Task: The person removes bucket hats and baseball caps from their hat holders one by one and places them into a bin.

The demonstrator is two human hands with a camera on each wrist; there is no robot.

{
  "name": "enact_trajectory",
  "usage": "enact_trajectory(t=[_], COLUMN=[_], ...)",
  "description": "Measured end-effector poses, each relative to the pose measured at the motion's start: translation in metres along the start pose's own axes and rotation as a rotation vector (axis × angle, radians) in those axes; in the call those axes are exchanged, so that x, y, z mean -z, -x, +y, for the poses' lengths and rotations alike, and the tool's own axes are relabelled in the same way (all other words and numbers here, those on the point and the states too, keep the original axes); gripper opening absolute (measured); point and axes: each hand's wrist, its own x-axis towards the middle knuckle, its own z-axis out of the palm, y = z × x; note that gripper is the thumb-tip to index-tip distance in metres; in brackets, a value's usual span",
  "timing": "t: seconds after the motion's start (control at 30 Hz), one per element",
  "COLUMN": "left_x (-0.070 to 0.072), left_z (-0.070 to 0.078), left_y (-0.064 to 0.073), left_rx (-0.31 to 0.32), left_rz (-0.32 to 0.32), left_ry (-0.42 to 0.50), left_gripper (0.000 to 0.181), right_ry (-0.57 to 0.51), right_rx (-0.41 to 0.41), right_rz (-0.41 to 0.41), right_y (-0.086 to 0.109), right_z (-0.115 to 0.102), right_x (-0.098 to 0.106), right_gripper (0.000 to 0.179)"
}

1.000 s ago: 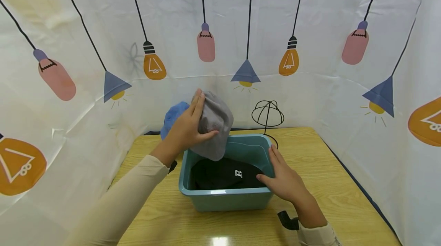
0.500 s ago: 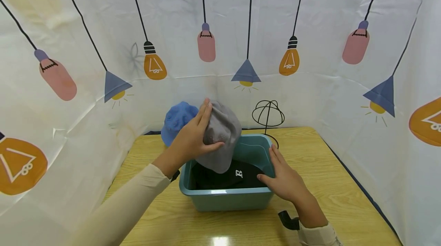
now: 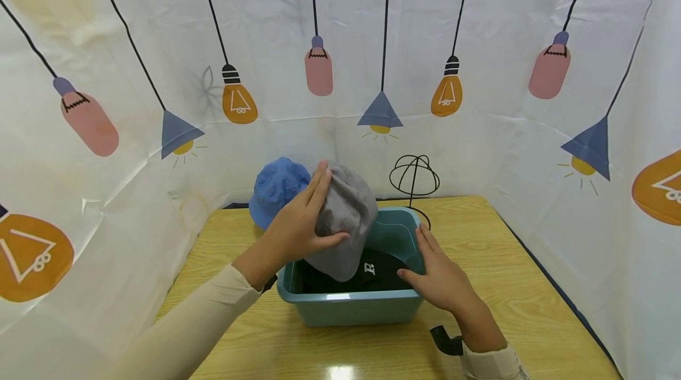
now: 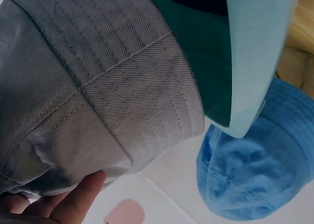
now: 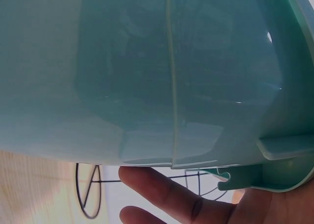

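Head and close wrist views share the tub (image 3: 356, 311).

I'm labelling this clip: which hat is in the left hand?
The grey hat; the blue hat is outside the bin, the black hat lies inside it.

A single white letter stood on the black hat (image 3: 388, 272) lying inside the teal basin (image 3: 351, 311). In the head view it looked like a blocky capital R, tipped over to one side, though it was too small to be certain. Faint marks on the grey bucket hat (image 3: 352, 208) could not be told as lettering or creases.
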Motion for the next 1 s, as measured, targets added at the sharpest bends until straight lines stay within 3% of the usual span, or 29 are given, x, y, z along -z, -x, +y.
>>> enact_trajectory(t=[0.37, 0.67, 0.87, 1.0], left_x=[-0.001, 0.001, 0.003, 0.003], left_z=[0.015, 0.022, 0.024, 0.024], left_y=[0.013, 0.014, 0.014, 0.013], left_rx=[-0.03, -0.042, -0.03, 0.005], left_rz=[-0.024, -0.046, -0.093, -0.161], left_ry=[0.033, 0.073, 0.123, 0.157], left_gripper=[0.124, 0.122, 0.121, 0.119], right_ry=[0.001, -0.001, -0.005, -0.002], right_rx=[0.001, 0.01, 0.004, 0.004], right_rz=[0.001, 0.017, 0.014, 0.015], right_y=[0.0, 0.001, 0.001, 0.001], right_z=[-0.001, 0.0, 0.0, 0.0], right_x=[0.001, -0.001, -0.001, -0.001], right_gripper=[0.105, 0.105, 0.104, 0.104])
